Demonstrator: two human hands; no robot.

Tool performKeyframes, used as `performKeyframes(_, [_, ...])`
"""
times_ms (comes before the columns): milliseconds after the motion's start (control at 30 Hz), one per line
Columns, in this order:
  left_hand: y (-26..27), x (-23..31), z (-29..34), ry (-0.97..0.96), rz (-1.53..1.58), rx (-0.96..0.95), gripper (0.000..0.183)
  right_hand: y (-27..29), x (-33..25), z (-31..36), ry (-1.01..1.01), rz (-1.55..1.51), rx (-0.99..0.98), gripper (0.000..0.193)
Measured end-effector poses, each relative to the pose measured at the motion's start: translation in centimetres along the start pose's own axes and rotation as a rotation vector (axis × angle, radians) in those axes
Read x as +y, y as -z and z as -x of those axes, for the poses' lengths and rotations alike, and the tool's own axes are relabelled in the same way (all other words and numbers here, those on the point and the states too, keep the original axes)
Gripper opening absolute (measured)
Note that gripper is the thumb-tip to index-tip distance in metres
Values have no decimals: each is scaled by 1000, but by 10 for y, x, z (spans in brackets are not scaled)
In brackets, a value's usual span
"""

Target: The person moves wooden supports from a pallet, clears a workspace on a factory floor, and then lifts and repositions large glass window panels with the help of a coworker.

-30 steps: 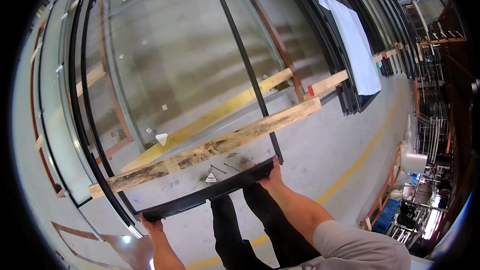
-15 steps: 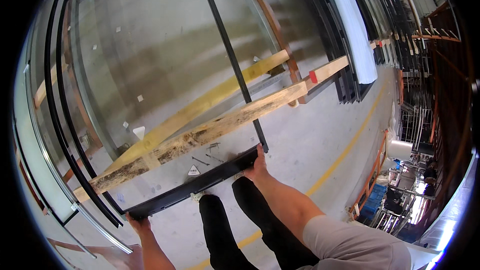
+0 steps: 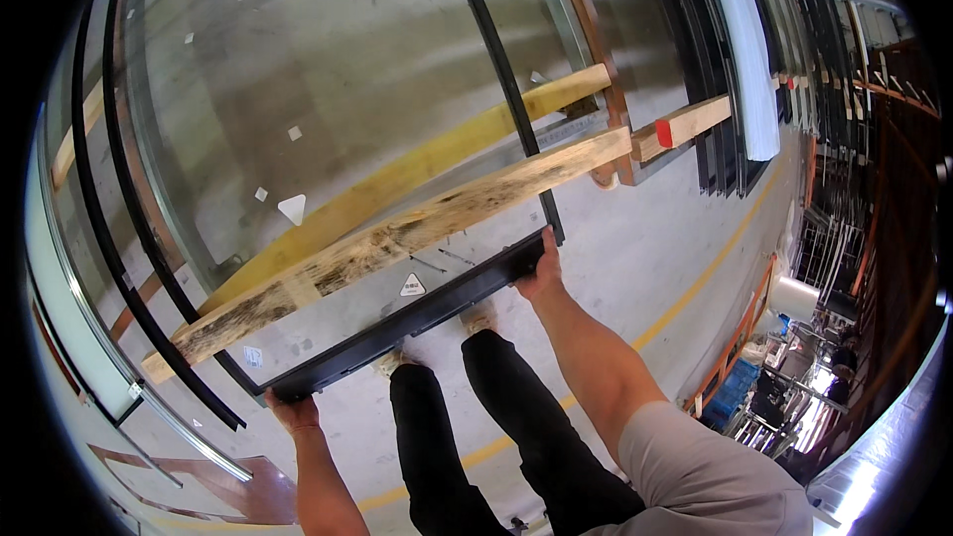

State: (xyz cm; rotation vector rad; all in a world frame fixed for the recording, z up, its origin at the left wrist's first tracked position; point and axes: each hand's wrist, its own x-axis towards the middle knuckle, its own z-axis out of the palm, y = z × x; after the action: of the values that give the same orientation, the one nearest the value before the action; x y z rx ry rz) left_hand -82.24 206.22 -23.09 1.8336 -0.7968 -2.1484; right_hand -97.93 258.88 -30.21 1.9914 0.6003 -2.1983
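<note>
A large glass panel in a black frame point(image 3: 407, 323) lies across two wooden beams, its near rail spanning in front of my legs. My left hand point(image 3: 294, 409) grips the frame's near left corner. At the near right corner my right hand point(image 3: 542, 268) is closed round the same rail, thumb on top. White triangular stickers point(image 3: 412, 285) show on the glass. Under the panel runs a rough wooden beam point(image 3: 397, 235), with a yellowish beam point(image 3: 417, 169) behind it. The undersides of both corners, and the fingers there, are partly hidden.
Black frame profiles point(image 3: 114, 278) and pale panels stand at the left. Several dark frames with a white-blue sheet point(image 3: 745, 69) lean at the far right. A yellow floor line point(image 3: 675, 328) crosses the concrete. Orange racking point(image 3: 740, 328) and a blue bin point(image 3: 733, 392) are further right.
Both hands and the near rail have shifted up in the view, the right corner also rightward. The beams and the leaning frames appear further right as my view turns. My grip stays closed.
</note>
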Motion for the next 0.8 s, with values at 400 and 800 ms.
performKeyframes(400, [15,6,30,197,-142,162,40,22,-46,33,-177,864,329,64])
performKeyframes(800, [-85,-188,118,335,-189,-384,19,-154,-68,19,1686,2201,-857,56])
